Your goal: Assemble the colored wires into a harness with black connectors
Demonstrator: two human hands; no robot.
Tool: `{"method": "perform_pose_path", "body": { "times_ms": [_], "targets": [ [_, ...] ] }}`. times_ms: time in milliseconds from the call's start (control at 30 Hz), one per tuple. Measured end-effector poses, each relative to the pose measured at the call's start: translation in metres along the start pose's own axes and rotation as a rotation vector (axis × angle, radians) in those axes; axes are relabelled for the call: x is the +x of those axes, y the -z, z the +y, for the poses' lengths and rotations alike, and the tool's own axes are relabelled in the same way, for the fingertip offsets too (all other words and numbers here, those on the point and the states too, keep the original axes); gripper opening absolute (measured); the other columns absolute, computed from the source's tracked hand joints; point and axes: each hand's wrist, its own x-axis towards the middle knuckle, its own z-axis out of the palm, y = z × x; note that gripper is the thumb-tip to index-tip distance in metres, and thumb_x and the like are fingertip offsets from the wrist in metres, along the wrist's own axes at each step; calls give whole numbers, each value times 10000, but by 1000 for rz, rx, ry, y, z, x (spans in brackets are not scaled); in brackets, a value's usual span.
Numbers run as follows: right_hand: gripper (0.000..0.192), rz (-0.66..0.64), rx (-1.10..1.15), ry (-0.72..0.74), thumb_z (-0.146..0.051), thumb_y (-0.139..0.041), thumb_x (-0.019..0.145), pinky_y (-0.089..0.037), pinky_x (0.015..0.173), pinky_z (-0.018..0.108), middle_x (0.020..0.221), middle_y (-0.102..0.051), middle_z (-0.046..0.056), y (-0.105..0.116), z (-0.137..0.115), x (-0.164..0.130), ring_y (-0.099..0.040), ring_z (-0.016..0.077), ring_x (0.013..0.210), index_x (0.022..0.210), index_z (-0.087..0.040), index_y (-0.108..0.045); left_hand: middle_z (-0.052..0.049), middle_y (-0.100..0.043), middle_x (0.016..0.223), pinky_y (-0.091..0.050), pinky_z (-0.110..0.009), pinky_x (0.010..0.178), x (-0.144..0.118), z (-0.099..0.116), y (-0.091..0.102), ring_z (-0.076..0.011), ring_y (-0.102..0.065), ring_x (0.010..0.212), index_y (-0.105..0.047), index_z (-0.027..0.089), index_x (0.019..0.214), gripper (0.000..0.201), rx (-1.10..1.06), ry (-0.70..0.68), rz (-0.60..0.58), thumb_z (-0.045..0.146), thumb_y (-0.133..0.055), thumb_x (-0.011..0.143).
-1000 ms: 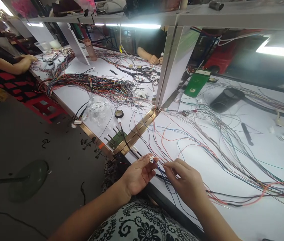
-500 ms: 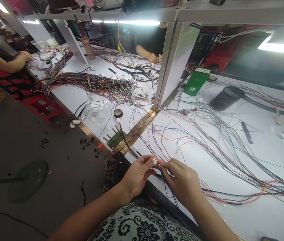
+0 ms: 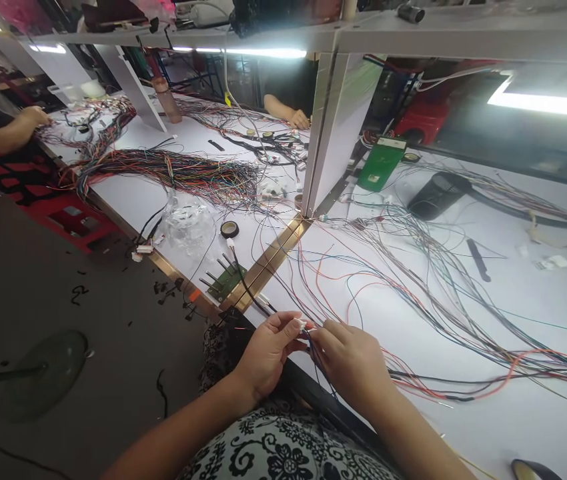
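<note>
Between thumb and fingers, my left hand (image 3: 268, 350) pinches a small white connector (image 3: 302, 325) over the front edge of the table. Close against it on the right, my right hand (image 3: 351, 360) is closed on thin wires where they meet the connector. Dark wires (image 3: 319, 363) hang down below the fingers. Which single wire the right fingertips grip is hidden. Long red, blue and black wires (image 3: 413, 300) stretch over the white tabletop to the right of my hands.
A green board with upright pins (image 3: 226, 277) sits left of my hands, near a black tape roll (image 3: 229, 230). Behind lie a plastic bag (image 3: 188, 220) and a thick wire bundle (image 3: 173, 170). A white partition (image 3: 336, 127) rises at the back. Two other people's hands work farther off.
The whole view has shifted slightly, so things appear a little farther left. My hands stay together at the connector, the right fingers now bunched closer to it.
</note>
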Motion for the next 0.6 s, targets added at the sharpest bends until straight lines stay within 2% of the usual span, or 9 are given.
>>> {"method": "perform_pose_path", "body": {
  "times_ms": [133,233,400,500,600],
  "targets": [
    [231,-11,-32,-5,-236,-487,920,-159,520,298,624,-545,0,-4,1,-3,-427,128,520,719,-190,-589,-91,-698,957,-499,-282,773,-1,-4,-1,-157,-635,869,-621,136,949,202,44,-20,3,236,-715,801],
    [247,26,10,-53,-238,-449,948,-193,523,292,640,-563,7,-8,-2,-3,-458,133,530,790,-192,-633,-90,-699,957,-503,-315,804,-1,-4,-2,-168,-636,873,-625,138,960,210,32,-62,6,252,-710,805],
    [171,23,356,-180,-259,-470,958,-362,610,242,828,-665,9,-6,-4,-3,-599,133,696,984,-230,-636,-81,-700,987,-503,-303,810,-3,2,0,-163,-641,885,-638,152,955,197,4,-63,20,255,-713,804],
    [113,64,491,-241,-257,-513,935,-406,652,230,873,-689,7,-3,-5,-2,-623,129,735,968,-224,-616,-70,-702,976,-507,-281,788,-5,6,1,-151,-640,878,-645,163,961,191,-23,-44,13,260,-709,809],
    [100,77,535,-245,-225,-507,930,-411,649,221,851,-685,0,-4,-6,-2,-618,121,724,916,-219,-606,-71,-699,1001,-505,-255,762,-6,5,0,-143,-634,887,-652,166,954,187,-1,-33,21,255,-717,802]
  ]
}}
